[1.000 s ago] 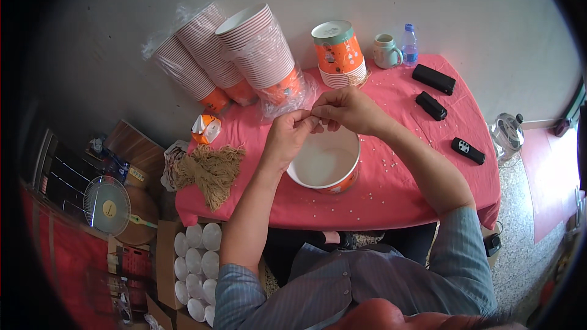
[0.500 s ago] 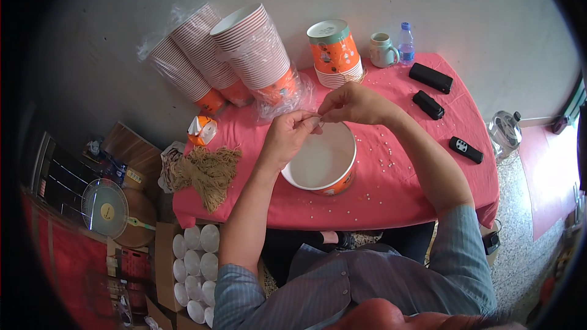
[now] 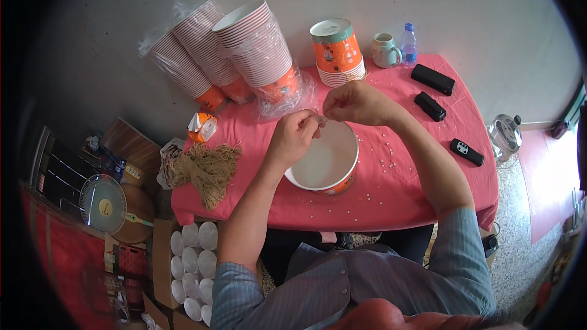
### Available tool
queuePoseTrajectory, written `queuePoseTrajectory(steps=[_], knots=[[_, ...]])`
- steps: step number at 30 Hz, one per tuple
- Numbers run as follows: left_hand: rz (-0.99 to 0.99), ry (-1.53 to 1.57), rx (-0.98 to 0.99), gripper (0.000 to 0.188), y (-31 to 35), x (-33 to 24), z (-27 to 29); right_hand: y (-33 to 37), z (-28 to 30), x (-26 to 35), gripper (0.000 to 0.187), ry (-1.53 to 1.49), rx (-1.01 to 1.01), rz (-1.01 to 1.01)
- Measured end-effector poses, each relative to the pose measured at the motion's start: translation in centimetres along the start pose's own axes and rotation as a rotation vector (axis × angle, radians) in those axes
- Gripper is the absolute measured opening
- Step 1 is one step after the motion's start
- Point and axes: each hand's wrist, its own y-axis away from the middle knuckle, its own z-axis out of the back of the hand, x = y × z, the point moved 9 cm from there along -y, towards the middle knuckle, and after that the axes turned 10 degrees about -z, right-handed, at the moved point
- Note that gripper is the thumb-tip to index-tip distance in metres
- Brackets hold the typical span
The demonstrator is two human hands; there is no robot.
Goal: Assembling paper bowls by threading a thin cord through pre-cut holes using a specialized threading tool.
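The fingertips of your left hand point(image 3: 295, 137) and right hand point(image 3: 359, 105) meet their thumbs, just beside each other; whether they grasp anything is too small to tell. Just below them, the round white-lined tub point(image 3: 340, 186) stands upright on the red-covered tabletop point(image 3: 391, 209), with small pale beads point(image 3: 384, 160) scattered to its right. Farther left lies a tan bundle of strands point(image 3: 211, 174); beyond your hands stand plastic-wrapped tub stacks point(image 3: 255, 52) and an upside-down stack point(image 3: 338, 55).
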Motion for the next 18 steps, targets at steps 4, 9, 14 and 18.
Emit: queuePoseTrajectory(steps=[4,9,14,18], knots=[[0.006,0.051,-0.052,0.027,-0.3,0.5,0.2,0.0,0.0,-0.1,0.012,0.021,-0.012,0.012],[0.062,0.215,-0.108,0.025,-0.5,1.5,0.4,-0.1,-0.2,-0.1,0.011,0.004,0.001,-0.012],[0.004,0.307,-0.159,0.026,-0.6,0.8,0.7,-0.3,-0.2,-0.4,0.011,-0.013,0.026,-0.044],[-0.008,0.366,-0.18,0.027,-0.4,0.9,0.8,-0.4,-0.3,-0.8,0.009,-0.066,0.037,-0.076]])
